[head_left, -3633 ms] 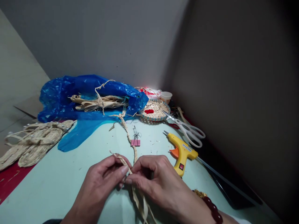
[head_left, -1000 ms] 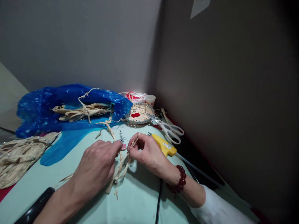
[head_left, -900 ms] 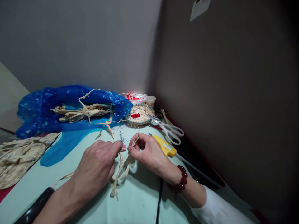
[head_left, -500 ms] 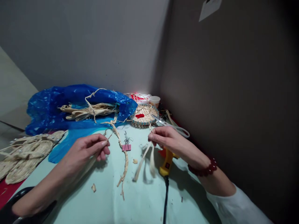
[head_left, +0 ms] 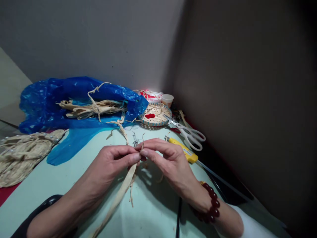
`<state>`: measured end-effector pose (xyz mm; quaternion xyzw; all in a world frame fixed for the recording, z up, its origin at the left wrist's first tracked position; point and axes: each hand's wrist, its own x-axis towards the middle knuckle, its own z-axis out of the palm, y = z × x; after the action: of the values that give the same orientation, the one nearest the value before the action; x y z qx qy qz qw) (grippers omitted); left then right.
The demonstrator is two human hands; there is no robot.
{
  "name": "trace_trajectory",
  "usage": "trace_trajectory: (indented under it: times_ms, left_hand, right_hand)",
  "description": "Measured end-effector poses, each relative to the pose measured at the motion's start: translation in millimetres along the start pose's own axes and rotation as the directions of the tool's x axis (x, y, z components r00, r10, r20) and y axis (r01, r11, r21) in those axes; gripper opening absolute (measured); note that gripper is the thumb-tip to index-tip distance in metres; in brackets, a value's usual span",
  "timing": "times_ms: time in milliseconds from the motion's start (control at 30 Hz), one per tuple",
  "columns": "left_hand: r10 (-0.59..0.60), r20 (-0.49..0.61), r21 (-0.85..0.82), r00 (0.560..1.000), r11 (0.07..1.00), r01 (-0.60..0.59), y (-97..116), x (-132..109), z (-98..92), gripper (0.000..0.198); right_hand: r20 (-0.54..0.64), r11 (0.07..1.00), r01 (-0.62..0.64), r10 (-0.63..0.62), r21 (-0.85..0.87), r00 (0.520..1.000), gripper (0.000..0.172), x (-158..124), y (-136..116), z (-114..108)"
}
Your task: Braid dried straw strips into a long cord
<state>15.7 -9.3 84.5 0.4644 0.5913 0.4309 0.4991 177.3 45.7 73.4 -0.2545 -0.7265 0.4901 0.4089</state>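
My left hand [head_left: 112, 163] and my right hand [head_left: 164, 158] meet fingertip to fingertip over the pale green table [head_left: 61, 185], both pinched on dried straw strips [head_left: 123, 186] that hang down toward me. A braided straw cord [head_left: 121, 127] runs from the pinch back toward the blue bag. A binder clip [head_left: 135, 142] is half hidden just behind my fingers. My right wrist wears a dark red bead bracelet [head_left: 210, 206].
A blue plastic bag [head_left: 49, 102] holds a tied straw bundle [head_left: 94, 108]. Woven straw sandals [head_left: 22, 155] lie left. A yellow glue gun [head_left: 184, 152], white scissors [head_left: 190, 134], a small woven tray [head_left: 156, 115] and a paper cup [head_left: 167, 99] sit right, near the dark wall.
Half a second ago my hands were apart, each holding separate strips. They have come together at the middle and now pinch the strips at one spot.
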Motion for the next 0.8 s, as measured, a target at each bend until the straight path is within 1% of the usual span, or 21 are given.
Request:
trace_trajectory:
  times_ms: [67,100,167,267,333,400,467,500,533,567,600,633,667,733,800]
  left_hand:
    - [-0.012,-0.005,0.094,1.000,0.995,0.013,-2.5,-1.3,-0.7,0.016]
    - [-0.012,-0.006,0.138,1.000,0.990,0.012,-3.7,-2.4,-1.9,0.017]
    - [0.000,-0.012,0.180,1.000,0.984,0.002,-5.5,-4.6,-4.1,0.021]
    - [-0.003,-0.010,0.126,1.000,0.992,0.004,-6.8,-5.4,-4.3,0.018]
    - [-0.013,0.017,0.093,1.000,0.996,0.011,-8.0,-3.5,-2.3,0.017]
    - [-0.019,0.040,0.133,0.999,0.991,0.014,-11.1,-1.1,-0.7,0.022]
    - [0.027,0.008,0.281,1.000,0.959,-0.028,-16.8,0.1,-1.5,0.024]
    - [0.060,-0.019,0.392,0.998,0.919,-0.048,-20.4,-0.2,-2.8,0.023]
    - [0.088,-0.042,0.513,0.995,0.857,-0.055,-24.3,-1.0,-4.3,0.022]
    - [0.110,-0.055,0.630,0.992,0.775,-0.051,-28.2,-2.2,-5.6,0.023]
    - [0.103,-0.057,0.722,0.993,0.691,-0.031,-31.7,-3.5,-6.5,0.024]
    - [0.086,-0.048,0.782,0.995,0.623,-0.016,-34.7,-4.7,-6.6,0.026]
    - [0.066,-0.031,0.818,0.997,0.574,-0.013,-36.8,-5.5,-6.0,0.025]
    - [0.044,0.009,0.848,0.999,0.529,-0.031,-38.5,-6.0,-3.6,0.024]
    - [0.022,0.023,0.838,0.999,0.544,-0.031,-37.5,-4.8,-2.3,0.024]
  right_hand:
    - [-0.033,0.990,-0.071,0.076,0.120,0.997,0.013,0.6,-0.5,-2.6]
    - [-0.025,0.982,-0.099,0.104,0.160,0.994,0.014,1.0,-1.4,-4.6]
    - [0.019,0.973,-0.134,0.133,0.185,0.991,0.015,0.9,-3.8,-6.8]
    - [0.108,0.978,-0.145,0.129,0.150,0.986,0.018,-1.9,-5.6,-2.8]
    - [0.105,0.978,-0.127,0.111,0.165,0.988,0.014,-3.0,-4.2,0.4]
    - [0.058,0.962,-0.137,0.127,0.237,0.990,0.013,-1.4,-2.3,-1.5]
    - [0.007,0.919,-0.168,0.177,0.357,0.984,0.017,2.9,-1.3,-9.7]
    - [-0.018,0.895,-0.181,0.206,0.408,0.978,0.018,5.5,-1.2,-15.0]
    - [-0.039,0.876,-0.193,0.234,0.441,0.971,0.019,8.0,-1.2,-20.1]
    - [-0.052,0.871,-0.215,0.264,0.441,0.963,0.021,10.0,-1.0,-24.1]
    - [-0.051,0.883,-0.247,0.290,0.399,0.956,0.021,11.2,-0.4,-26.6]
    - [-0.035,0.904,-0.285,0.312,0.319,0.950,0.023,11.6,0.6,-27.1]
    - [-0.003,0.925,-0.319,0.326,0.207,0.945,0.024,11.1,2.1,-25.8]
    - [0.076,0.940,-0.336,0.340,-0.060,0.937,0.027,7.8,6.7,-18.8]
    - [0.137,0.915,-0.295,0.341,-0.277,0.930,0.027,3.0,12.3,-10.1]
